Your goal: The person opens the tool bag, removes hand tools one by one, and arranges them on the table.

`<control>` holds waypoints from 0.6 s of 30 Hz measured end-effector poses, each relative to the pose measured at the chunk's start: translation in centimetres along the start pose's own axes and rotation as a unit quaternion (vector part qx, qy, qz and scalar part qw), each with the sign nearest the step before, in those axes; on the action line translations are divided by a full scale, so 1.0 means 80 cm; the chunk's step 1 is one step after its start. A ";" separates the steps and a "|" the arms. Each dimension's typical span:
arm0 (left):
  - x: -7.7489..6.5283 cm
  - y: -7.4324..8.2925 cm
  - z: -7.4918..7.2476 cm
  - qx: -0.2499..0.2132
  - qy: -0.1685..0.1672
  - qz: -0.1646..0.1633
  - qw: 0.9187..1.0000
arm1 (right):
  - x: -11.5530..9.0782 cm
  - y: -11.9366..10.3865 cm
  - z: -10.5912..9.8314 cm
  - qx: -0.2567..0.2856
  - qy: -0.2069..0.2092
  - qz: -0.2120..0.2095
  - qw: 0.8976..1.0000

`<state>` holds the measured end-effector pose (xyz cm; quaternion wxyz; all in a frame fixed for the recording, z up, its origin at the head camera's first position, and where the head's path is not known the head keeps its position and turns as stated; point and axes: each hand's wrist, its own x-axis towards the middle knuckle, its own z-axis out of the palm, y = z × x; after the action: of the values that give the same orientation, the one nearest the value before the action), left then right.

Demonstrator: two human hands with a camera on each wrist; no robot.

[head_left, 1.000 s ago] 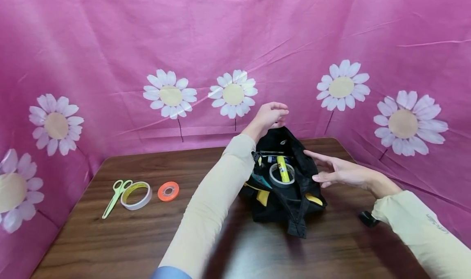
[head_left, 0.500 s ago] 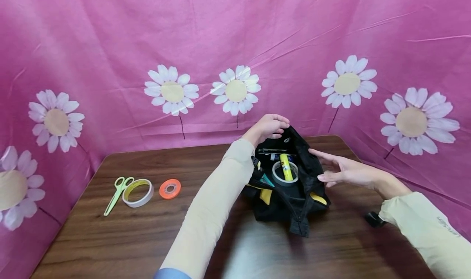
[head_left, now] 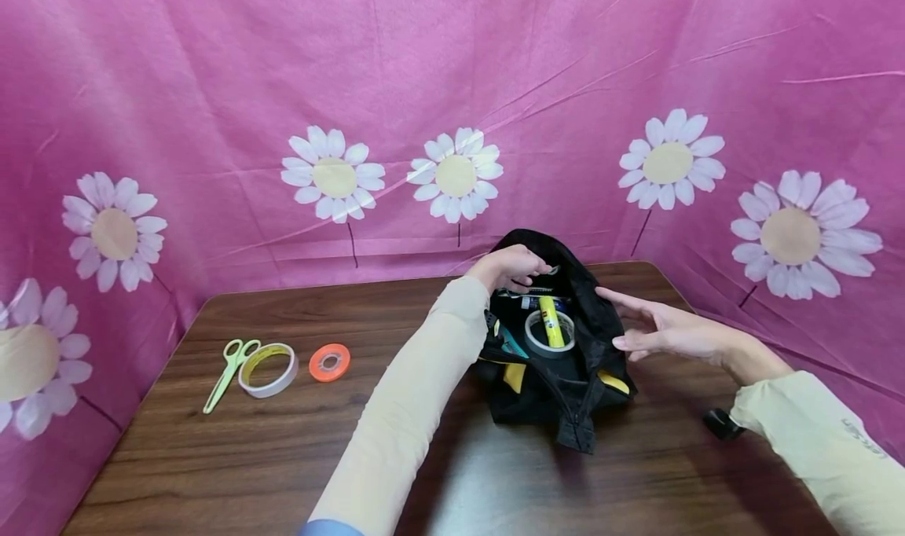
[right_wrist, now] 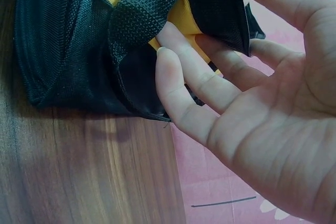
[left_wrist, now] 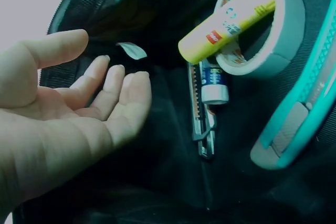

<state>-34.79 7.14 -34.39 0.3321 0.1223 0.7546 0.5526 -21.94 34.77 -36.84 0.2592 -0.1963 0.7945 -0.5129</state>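
Observation:
A black fabric bag [head_left: 523, 410] with yellow patches stands unzipped on the right of the table. My left hand [head_left: 511, 267] reaches into its back part. Its loosely bent fingers [left_wrist: 134, 98] hold nothing. Beside this hand in the left wrist view lie a white tape roll [left_wrist: 289, 35], a yellow tube [left_wrist: 207, 38] leaning in it, a blue glue stick [left_wrist: 214, 85], a utility knife [left_wrist: 199, 129] and a teal-edged tool [left_wrist: 283, 135], partly cut off. At the bag's right rim my right hand [head_left: 665, 332] holds the side, with several fingers [right_wrist: 181, 90] behind its black strap.
On the left of the wooden table [head_left: 177, 473] lie green scissors [head_left: 225, 379], a white tape roll [head_left: 286, 379] with a yellow core, and an orange disc-shaped tape roll [head_left: 321, 372]. A pink flowered cloth [head_left: 396, 49] hangs right behind the table.
My left hand has come down from above the bag's back flap into the opening, and the flap now stands up behind it. My right hand stays at the bag's right side.

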 end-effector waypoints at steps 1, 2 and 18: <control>0.001 -0.001 0.000 0.000 0.000 -0.005 1.000 | 0.000 0.000 0.000 0.000 0.001 0.002 1.000; 0.001 -0.003 0.001 -0.002 -0.002 -0.010 1.000 | -0.001 0.000 0.000 0.000 0.002 0.003 1.000; 0.013 -0.040 -0.002 0.038 -0.003 -0.034 0.999 | -0.002 0.007 0.000 0.018 -0.001 0.002 1.000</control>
<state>-35.08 6.47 -37.67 0.3480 0.1107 0.7778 0.5115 -21.82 35.12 -37.32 0.2646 -0.1911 0.7850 -0.5266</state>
